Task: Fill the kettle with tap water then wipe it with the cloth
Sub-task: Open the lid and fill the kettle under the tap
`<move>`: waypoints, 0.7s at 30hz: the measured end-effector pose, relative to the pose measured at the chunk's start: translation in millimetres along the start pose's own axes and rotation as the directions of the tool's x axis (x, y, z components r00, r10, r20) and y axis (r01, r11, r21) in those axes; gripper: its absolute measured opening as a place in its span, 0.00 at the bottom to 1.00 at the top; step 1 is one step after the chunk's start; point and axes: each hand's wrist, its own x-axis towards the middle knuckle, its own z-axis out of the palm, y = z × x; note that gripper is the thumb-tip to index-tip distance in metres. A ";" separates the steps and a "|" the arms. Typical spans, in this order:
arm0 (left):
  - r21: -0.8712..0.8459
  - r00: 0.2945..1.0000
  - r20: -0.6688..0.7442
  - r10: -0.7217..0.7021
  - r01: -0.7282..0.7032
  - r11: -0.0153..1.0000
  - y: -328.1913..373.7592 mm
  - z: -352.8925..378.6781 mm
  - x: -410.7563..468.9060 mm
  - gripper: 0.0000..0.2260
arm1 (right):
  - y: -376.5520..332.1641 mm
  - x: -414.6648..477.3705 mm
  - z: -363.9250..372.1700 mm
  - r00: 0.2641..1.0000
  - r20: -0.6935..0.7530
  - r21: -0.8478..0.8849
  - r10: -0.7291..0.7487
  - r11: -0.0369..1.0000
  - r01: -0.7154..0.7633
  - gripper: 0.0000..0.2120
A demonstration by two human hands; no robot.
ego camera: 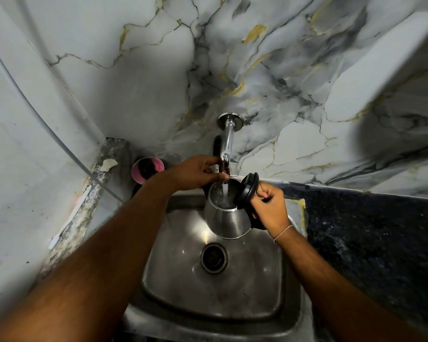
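A steel kettle (226, 222) hangs over the steel sink (257, 280), its black lid (247, 188) flipped open to the right. My right hand (269, 206) grips the kettle's black handle. A chrome tap (227, 141) comes out of the marble wall, and a stream of water (224, 193) runs from it into the kettle's mouth. My left hand (198, 172) is closed around the tap's lower end at its knob. No cloth is in view.
The sink's drain (213, 257) lies below the kettle. A pink scrubber (147, 169) sits in the back left corner on a stone ledge. A dark speckled counter (368, 230) runs to the right. A white wall with a cable stands on the left.
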 end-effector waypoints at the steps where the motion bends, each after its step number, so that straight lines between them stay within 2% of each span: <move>1: 0.004 1.000 0.008 0.006 -0.006 1.000 -0.5 -0.3 0.7 0.25 | 0.0 0.2 0.0 1.000 0.000 0.000 0.004 1.000 -0.004 0.22; 6: 0.022 1.000 -0.002 0.011 -0.011 1.000 1.0 -1.1 1.7 0.24 | -0.1 -1.3 0.3 1.000 -0.005 0.026 0.021 0.999 -0.021 0.21; 9: 0.022 1.000 -0.019 0.002 -0.002 1.000 1.4 -1.0 1.8 0.16 | -0.5 -1.5 0.1 0.999 -0.010 0.036 0.030 0.999 -0.030 0.21; 11: 0.017 0.999 -0.044 0.006 -0.005 1.000 1.8 -1.1 0.9 0.14 | -1.3 -0.8 0.6 1.000 -0.012 0.025 0.027 0.999 -0.027 0.21; 16: 0.106 0.986 -0.167 0.026 -0.008 0.994 10.6 4.8 -6.6 0.14 | -3.5 -1.3 1.1 1.000 -0.012 0.027 0.022 0.999 -0.022 0.22; 21: 0.296 0.940 -0.341 0.032 0.075 0.952 13.4 16.3 -15.1 0.18 | -8.4 -0.5 1.5 1.000 -0.006 0.007 0.004 1.000 -0.004 0.22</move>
